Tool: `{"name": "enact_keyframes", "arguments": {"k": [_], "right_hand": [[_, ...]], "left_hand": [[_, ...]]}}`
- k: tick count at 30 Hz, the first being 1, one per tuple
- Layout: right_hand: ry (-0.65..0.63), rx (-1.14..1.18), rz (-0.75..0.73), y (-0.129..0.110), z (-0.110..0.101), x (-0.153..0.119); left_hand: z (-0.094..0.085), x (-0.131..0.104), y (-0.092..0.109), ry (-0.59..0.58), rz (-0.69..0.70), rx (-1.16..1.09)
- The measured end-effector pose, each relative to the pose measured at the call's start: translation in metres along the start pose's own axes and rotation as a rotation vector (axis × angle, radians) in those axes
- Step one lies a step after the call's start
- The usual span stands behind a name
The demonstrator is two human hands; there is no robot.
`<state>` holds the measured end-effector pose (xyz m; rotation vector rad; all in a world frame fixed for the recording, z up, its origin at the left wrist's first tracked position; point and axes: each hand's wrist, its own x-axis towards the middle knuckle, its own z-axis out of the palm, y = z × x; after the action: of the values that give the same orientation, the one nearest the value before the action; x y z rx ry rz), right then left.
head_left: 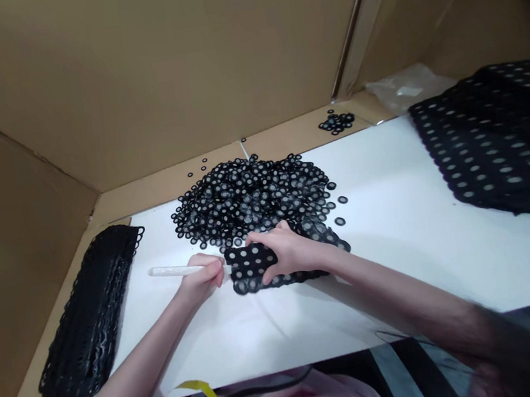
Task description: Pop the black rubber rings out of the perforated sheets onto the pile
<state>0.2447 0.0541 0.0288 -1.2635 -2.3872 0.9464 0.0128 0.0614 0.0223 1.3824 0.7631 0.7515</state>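
Note:
My left hand (201, 277) is closed on a white pen-like tool (170, 271), whose tip points right at the left edge of a black piece with pale round dots (253, 262). Across the top of that dotted piece lies my right hand (284, 251), thumb and fingers gripping it from its near and far edges. Just beyond both hands is a large heap of small black rings with pale centres (249, 194). Part of the dotted piece is covered by my right hand and wrist.
A stack of black openwork strips (91, 316) lies at the left. Black dotted fabric (494, 138) is piled at the right beside a clear plastic bag (408, 87). A small ring cluster (337, 122) sits at the back. Cardboard walls (181, 67) enclose the white table (393, 221).

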Motion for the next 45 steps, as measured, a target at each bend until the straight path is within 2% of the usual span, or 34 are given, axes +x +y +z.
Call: {"name": "enact_keyframes", "arguments": {"k": [3,5,8,10,15,28,38,45], "right_hand": [[0.085,0.025,-0.012,-0.005,0.005,0.004],[0.158,-0.058,0.03,-0.01,0.011,0.008],[0.242,-0.227,0.046,-0.015,0.022,0.016],[0.261,-0.261,0.025,-0.014,0.028,0.019],[0.279,-0.166,0.005,-0.012,0.036,0.022],[0.324,-0.052,0.037,-0.012,0.041,0.025],[0.325,-0.022,0.019,-0.012,0.043,0.028],[0.294,-0.043,0.02,-0.012,0.043,0.027]], "left_hand": [[-0.002,0.002,0.003,0.025,0.033,0.083],[-0.003,0.002,0.003,0.048,0.047,0.161],[-0.004,0.0,0.0,0.048,0.003,0.317],[-0.005,-0.001,-0.001,0.028,-0.034,0.412],[-0.004,0.001,-0.002,-0.035,-0.011,0.502],[-0.005,0.001,-0.002,-0.061,0.038,0.531],[-0.009,0.003,0.009,-0.197,-0.031,0.607],[-0.005,0.008,0.004,-0.304,0.038,0.636]]}}
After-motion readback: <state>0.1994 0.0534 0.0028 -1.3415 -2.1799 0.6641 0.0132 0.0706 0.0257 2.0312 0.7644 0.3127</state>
